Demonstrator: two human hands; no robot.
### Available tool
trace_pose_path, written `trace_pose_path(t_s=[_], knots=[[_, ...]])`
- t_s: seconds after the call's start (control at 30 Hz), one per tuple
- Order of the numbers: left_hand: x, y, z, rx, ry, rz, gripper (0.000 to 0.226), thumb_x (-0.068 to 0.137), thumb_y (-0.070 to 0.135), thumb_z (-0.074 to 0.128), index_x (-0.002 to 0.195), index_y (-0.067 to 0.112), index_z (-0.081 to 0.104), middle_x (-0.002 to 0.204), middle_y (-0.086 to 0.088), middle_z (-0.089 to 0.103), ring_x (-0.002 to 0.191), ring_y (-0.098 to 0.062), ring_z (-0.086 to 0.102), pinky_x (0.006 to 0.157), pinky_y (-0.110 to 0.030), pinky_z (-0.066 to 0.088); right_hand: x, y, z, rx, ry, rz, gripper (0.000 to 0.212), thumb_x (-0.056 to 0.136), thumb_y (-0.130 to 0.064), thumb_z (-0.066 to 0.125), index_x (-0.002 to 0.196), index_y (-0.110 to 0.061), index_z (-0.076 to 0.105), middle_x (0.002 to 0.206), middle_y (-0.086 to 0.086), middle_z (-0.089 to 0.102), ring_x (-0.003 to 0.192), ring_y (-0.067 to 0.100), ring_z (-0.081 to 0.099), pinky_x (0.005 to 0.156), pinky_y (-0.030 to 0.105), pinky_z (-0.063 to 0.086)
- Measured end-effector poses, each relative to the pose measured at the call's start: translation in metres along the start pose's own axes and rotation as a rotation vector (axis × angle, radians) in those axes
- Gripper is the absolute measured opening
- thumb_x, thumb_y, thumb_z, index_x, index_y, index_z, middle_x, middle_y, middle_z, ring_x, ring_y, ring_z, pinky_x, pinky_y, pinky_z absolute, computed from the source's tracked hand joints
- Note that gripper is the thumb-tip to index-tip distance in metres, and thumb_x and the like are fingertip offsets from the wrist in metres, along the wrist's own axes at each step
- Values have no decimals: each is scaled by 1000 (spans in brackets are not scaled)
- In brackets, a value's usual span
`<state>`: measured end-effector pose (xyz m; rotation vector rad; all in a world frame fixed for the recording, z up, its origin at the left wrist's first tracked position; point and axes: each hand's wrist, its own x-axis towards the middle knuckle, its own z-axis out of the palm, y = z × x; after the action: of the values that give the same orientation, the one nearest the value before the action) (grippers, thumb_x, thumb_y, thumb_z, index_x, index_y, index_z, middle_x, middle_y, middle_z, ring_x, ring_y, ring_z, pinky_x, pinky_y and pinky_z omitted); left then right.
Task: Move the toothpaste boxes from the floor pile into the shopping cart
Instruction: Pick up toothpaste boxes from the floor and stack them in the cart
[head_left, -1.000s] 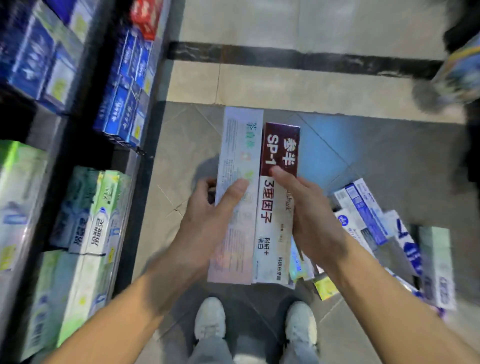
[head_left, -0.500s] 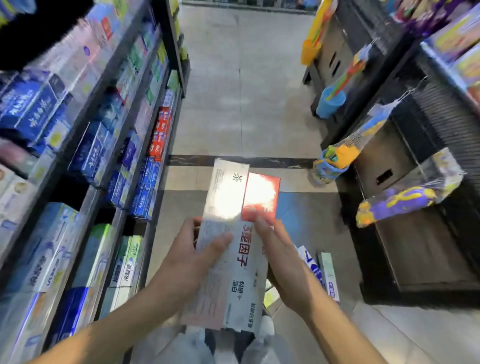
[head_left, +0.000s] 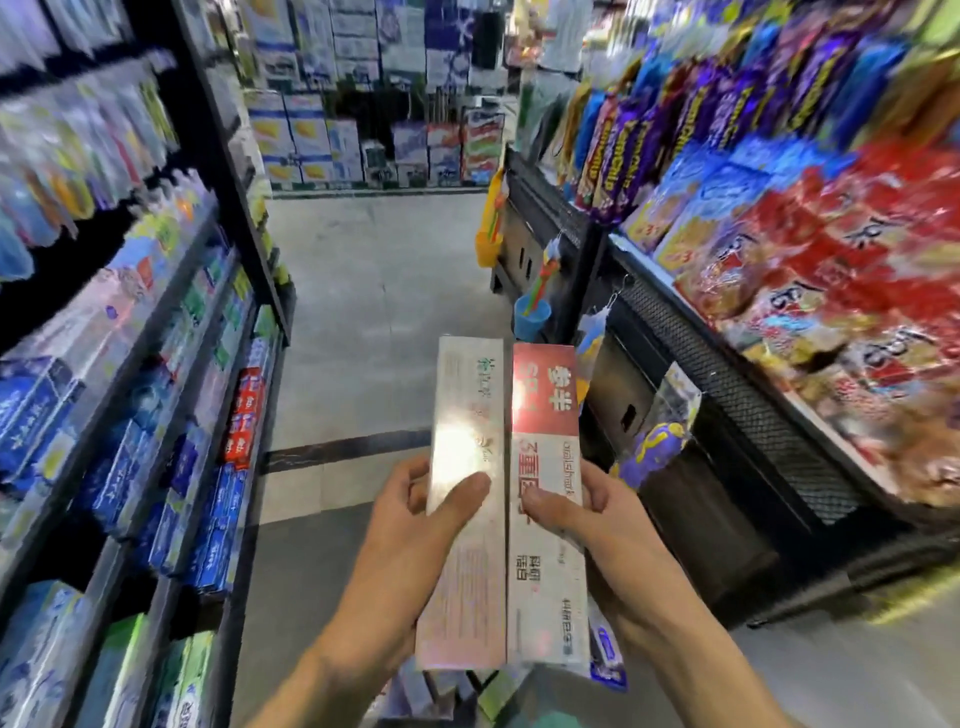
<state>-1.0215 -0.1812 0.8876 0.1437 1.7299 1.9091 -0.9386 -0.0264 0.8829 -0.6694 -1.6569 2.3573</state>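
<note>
- At lower centre, the left hand (head_left: 400, 525) grips a pale toothpaste box (head_left: 465, 499) and the right hand (head_left: 597, 519) grips a red-and-white toothpaste box (head_left: 545, 493), side by side and touching.
- Bottom edge: the floor pile (head_left: 605, 657) peeks out beneath.
- Step judged: carrying; the next move needs the shopping cart, not in view.
- Beyond, the aisle floor (head_left: 374, 291) lies open between left shelves (head_left: 171, 364) and right snack racks (head_left: 753, 364).

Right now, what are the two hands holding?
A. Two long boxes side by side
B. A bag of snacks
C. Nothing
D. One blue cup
A: the left hand grips the pale box and the right hand grips the red-and-white box beside it.
</note>
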Motion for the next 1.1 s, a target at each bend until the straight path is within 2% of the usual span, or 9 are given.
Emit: trace_pose_path(t_s=[0.13,0.23,0.33,0.57,0.63,0.77,0.9,1.03,1.1], knots=[[-3,16,9,16,-86,32,41,86,26,75,123,17,61,102,-1,77,91,-21,76,82,-42,60,-23,-10,11,103,104,-95,31,87,-10,70,117,-4,69,110,24,73,99,42,71,89,52,57],[-7,26,6,37,-195,33,37,87,24,74,122,19,62,102,-1,77,91,-23,76,80,-43,62,-43,-7,27,199,242,-189,34,86,-11,69,119,-6,67,113,25,72,101,43,70,91,54,56],[-13,27,-1,73,-341,47,35,85,23,74,119,21,63,100,0,78,90,-22,76,72,-35,64,-73,-1,41,289,406,-245,32,89,-12,67,120,-9,67,112,24,72,102,47,69,90,58,56],[-35,13,-2,166,-654,-32,52,76,39,85,121,24,64,110,-4,76,101,-30,73,92,-58,55,-156,18,66,287,722,-298,27,92,-17,66,119,-16,69,111,22,73,103,47,68,93,61,54],[-47,9,8,171,-738,-42,48,77,37,78,121,22,64,109,-4,76,102,-30,73,94,-57,55,-183,22,70,271,842,-331,29,89,-19,68,118,-16,70,109,22,74,99,45,70,89,57,57],[-86,0,37,201,-913,-27,37,83,32,75,118,23,66,104,-2,77,98,-27,73,89,-50,58,-246,33,71,301,1064,-375,32,87,-23,69,118,-17,70,111,21,73,108,52,64,95,65,51],[-136,-15,68,207,-1083,-47,54,71,39,74,119,18,66,103,-6,77,93,-27,74,79,-44,58,-308,51,69,369,1211,-430,29,92,-21,67,120,-14,68,108,18,75,91,37,72,75,44,60],[-194,-38,98,221,-1223,-82,56,70,38,75,120,17,64,103,-5,77,90,-24,75,75,-41,58,-373,71,61,375,1397,-515,33,90,-27,67,121,-16,67,106,16,74,87,34,71,73,42,59],[-227,-52,116,247,-1281,-97,57,70,38,80,120,16,64,104,-6,77,94,-28,74,84,-50,59,-414,82,56,401,1517,-555,36,84,-33,69,117,-19,70,96,13,72,77,27,67,67,40,57]])
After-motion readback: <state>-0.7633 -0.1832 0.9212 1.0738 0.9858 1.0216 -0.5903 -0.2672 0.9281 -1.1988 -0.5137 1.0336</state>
